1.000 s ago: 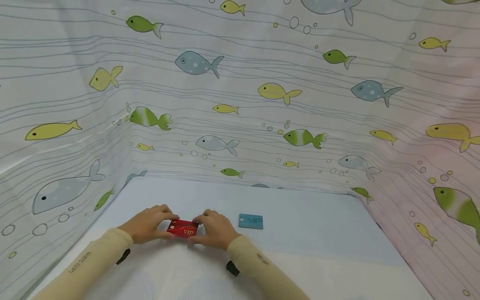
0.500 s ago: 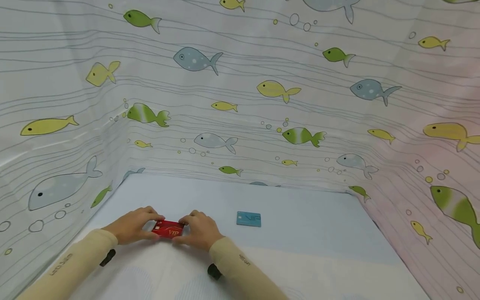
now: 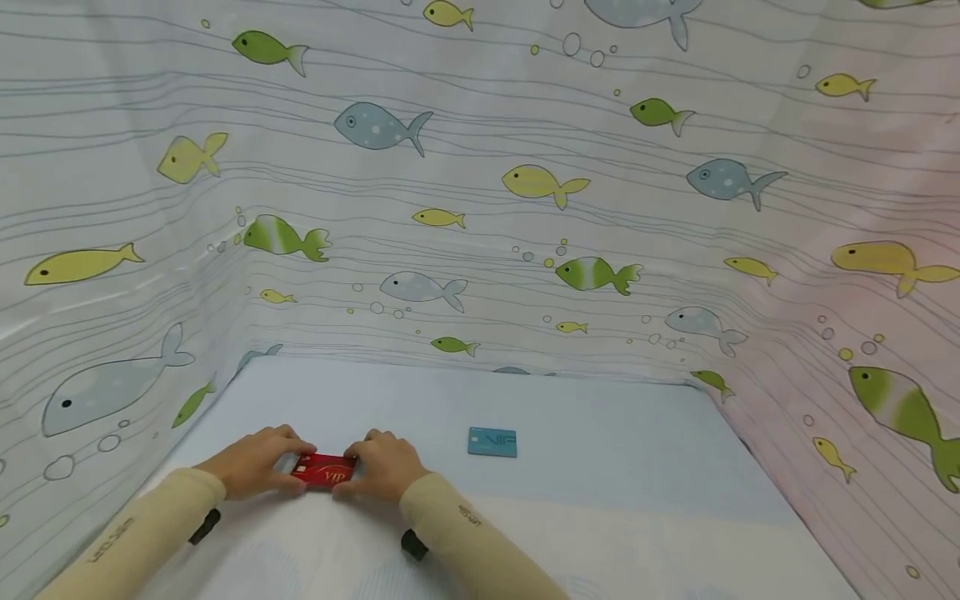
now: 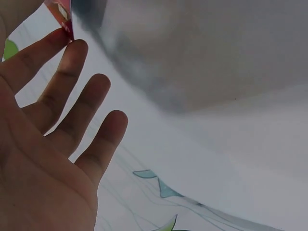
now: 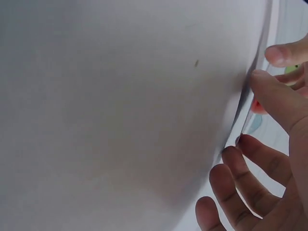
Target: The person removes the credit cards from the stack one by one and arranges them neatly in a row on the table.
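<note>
Both hands hold a red VIP card [image 3: 324,471] low over the white table, left of centre in the head view. My left hand [image 3: 255,462] pinches its left end, thumb at the near corner and fingertips at the far one. At the right end, my right hand [image 3: 388,468] grips likewise. A corner of the card [image 4: 62,14] shows at the top of the left wrist view, where the other fingers spread free. The right wrist view has the card nearly edge-on between thumb and index finger. A blue VIP card [image 3: 492,442] lies on the table to the right.
The white tabletop [image 3: 600,467] has a pale blue band along its far part. Fish-patterned curtain walls [image 3: 480,250] enclose the table at the back, left and right. Dark straps [image 3: 414,544] sit under both beige sleeves.
Both hands have carried the red card to the left and slightly nearer, away from the blue card. Both grips stay the same, and the blue card stays put. The head view shifts slightly.
</note>
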{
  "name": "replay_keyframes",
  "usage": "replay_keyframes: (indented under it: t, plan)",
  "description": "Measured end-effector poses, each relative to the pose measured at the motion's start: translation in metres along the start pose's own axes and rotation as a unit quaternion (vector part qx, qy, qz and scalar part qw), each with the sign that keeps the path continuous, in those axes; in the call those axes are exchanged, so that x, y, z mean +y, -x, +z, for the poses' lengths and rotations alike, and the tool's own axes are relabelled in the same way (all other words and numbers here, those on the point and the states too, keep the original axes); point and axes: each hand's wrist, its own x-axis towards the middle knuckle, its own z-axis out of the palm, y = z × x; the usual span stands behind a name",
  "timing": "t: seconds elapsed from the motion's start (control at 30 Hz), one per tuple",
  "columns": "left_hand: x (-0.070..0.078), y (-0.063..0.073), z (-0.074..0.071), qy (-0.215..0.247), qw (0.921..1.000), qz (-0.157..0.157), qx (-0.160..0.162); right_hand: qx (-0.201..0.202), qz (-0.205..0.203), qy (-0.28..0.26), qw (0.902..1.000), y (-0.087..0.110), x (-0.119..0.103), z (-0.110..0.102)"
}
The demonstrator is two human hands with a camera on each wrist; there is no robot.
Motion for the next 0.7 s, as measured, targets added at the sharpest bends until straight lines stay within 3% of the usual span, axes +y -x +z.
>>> replay_keyframes:
  t: [0.13, 0.7]
  plan:
    - [-0.0030, -0.0023, 0.0068, 0.003, 0.9997, -0.022, -0.012, -0.010, 0.008, 0.011, 0.9999, 0.0006, -0.0027, 0.0008]
    - [-0.0022, -0.0019, 0.0091, 0.001, 0.9994, -0.034, -0.007, -0.013, 0.015, 0.034, 0.9992, 0.0014, -0.0031, 0.0060]
